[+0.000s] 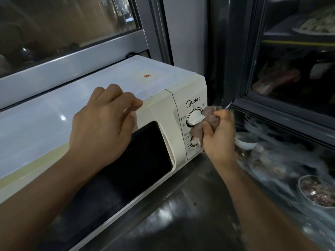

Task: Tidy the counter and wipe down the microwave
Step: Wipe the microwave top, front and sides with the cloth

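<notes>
A cream microwave with a dark door window stands on a steel counter. My left hand rests palm down on its top front edge, fingers curled over the door's upper rim, holding nothing. My right hand is closed around a bunched grey-brown cloth. The cloth presses against the control panel, beside the upper dial and over part of the lower dial.
Right of the microwave is a glass-fronted display case with bowls and wrapped food inside. A window frame runs behind the microwave. A small orange sticker sits on the microwave's top.
</notes>
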